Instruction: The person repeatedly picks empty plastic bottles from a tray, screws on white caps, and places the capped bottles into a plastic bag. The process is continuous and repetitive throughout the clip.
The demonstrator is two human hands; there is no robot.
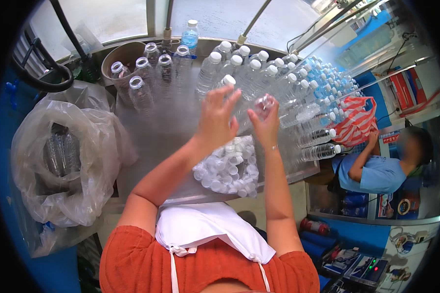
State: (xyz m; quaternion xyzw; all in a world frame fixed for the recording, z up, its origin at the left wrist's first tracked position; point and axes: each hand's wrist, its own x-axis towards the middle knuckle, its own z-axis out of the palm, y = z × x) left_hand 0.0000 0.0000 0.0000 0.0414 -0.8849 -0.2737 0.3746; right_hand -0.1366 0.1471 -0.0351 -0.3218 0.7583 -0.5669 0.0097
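My right hand [266, 124] is closed round the neck of a clear plastic bottle [263, 104], which shows no cap on its mouth. My left hand [215, 116] is raised beside it, fingers apart and slightly blurred, with nothing visible in them. Just beyond the left fingertips stands a white-capped bottle [228, 81]. Below both hands, a clear bag of loose white caps [230, 171] lies on the metal table [151, 161]. Uncapped empty bottles [141, 94] stand at the far left of the table.
White-capped bottles [266, 73] crowd the back and right; several lie along the right edge [320, 151]. A large plastic bag [66, 161] with empty bottles sits at the left. At the right, a person in a blue shirt [374, 171] holds a red-and-white striped bag [354, 119].
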